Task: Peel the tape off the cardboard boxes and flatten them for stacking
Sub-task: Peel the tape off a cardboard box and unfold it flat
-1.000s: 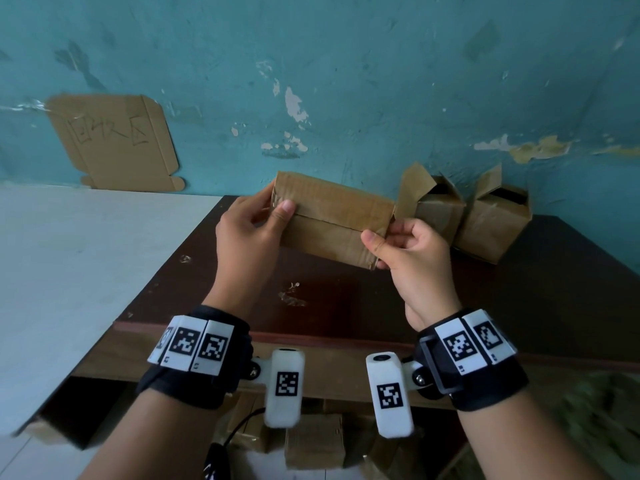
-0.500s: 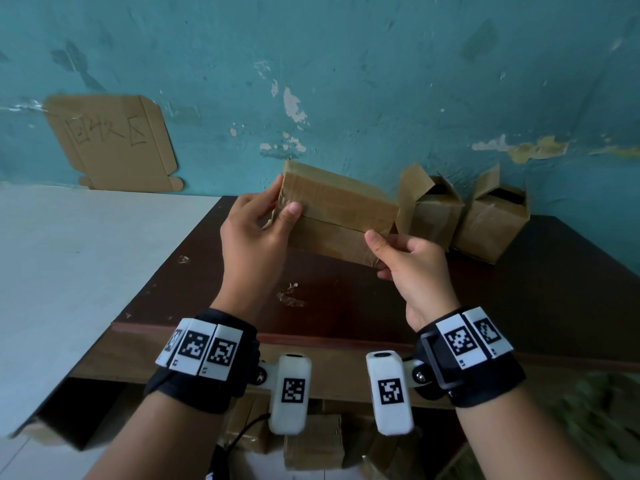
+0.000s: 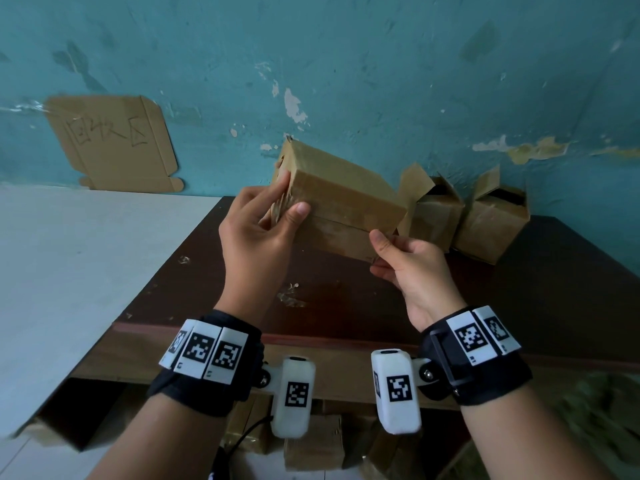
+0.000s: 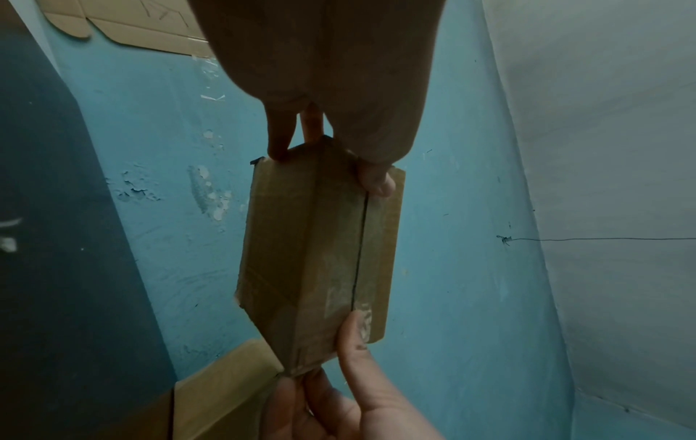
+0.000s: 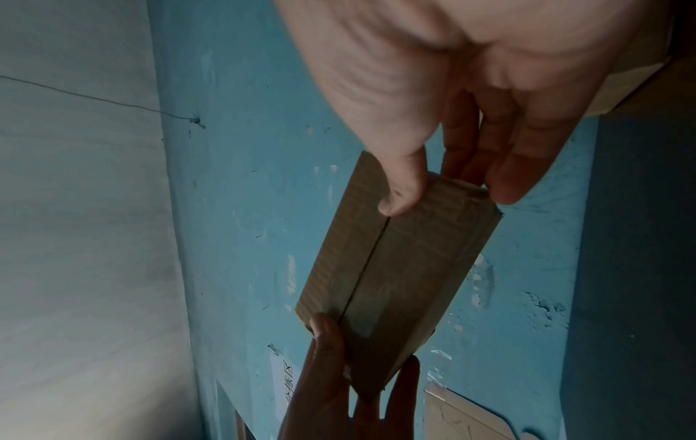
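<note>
I hold a closed, taped cardboard box (image 3: 341, 206) in the air above the dark table (image 3: 536, 299), tilted with its left end raised. My left hand (image 3: 277, 202) grips the left end, thumb on the near face and fingers on the end panel. My right hand (image 3: 391, 251) grips the lower right corner, thumb beside the central seam. In the left wrist view the box (image 4: 301, 253) shows shiny tape along its seam, with my left fingers (image 4: 278, 140) on its end. In the right wrist view the box (image 5: 395, 268) sits between my right thumb and fingers (image 5: 508, 178).
Two opened cardboard boxes (image 3: 436, 209) (image 3: 491, 226) stand at the back of the table against the teal wall. A flat cardboard sheet with writing (image 3: 110, 143) is stuck to the wall at left. More boxes (image 3: 311, 441) lie below the table's front edge. A pale surface (image 3: 86, 265) lies left.
Both hands have turned the box, its left end rising and swinging toward me. My left fingers have shifted onto the end panel; the right hand moved lower on its corner.
</note>
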The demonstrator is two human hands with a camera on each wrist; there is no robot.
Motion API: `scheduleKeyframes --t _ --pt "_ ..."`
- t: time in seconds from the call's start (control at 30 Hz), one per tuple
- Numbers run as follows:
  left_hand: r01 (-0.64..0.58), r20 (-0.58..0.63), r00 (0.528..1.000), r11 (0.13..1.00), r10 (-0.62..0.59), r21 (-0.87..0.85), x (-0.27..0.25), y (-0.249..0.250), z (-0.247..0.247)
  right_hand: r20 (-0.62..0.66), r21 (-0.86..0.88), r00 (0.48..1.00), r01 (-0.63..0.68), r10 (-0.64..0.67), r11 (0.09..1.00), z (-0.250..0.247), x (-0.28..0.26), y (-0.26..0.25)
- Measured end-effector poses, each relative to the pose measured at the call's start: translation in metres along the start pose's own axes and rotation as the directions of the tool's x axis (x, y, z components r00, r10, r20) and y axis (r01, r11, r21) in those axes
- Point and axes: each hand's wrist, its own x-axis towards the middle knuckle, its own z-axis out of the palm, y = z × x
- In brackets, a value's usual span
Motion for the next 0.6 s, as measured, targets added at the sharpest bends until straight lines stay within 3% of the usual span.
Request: scheduleKeyframes --t 0.6 --pt "-0.013 -0.011 1.000 1.000 0.012 -0.021 0.0016 0.0041 -0.0039 0.080 0.015 0.995 0.051 -0.052 0.999 -0.0008 -0.0037 -0.0019"
